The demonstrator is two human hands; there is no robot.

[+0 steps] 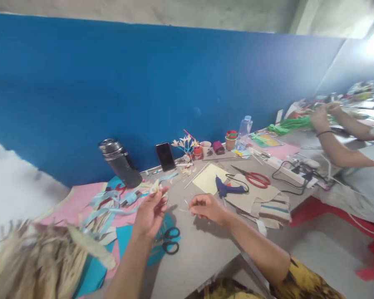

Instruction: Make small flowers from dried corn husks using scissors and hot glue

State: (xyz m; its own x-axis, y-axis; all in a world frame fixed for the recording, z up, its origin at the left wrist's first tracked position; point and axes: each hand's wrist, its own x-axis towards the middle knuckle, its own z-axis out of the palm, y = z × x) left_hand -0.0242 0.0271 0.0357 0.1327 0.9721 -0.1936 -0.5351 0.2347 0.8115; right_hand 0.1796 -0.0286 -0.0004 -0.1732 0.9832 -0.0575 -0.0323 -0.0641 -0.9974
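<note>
the person's left hand [149, 212] pinches a small pale piece [156, 187] over the grey worktop [199, 253]; the right hand [209, 209] is curled, fingertips closed on a thin pale strand [186, 202]. bare worktop shows between them, down to the near edge. black-handled scissors [164, 239] lie by the left wrist, a blue glue gun [229, 189] just beyond the right hand.

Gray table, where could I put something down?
The near tabletop is bare between the black-handled scissors and right forearm. It's crowded left, with pale-blue ribbons and dried husks, and along the blue wall, with the smartphone.
</note>
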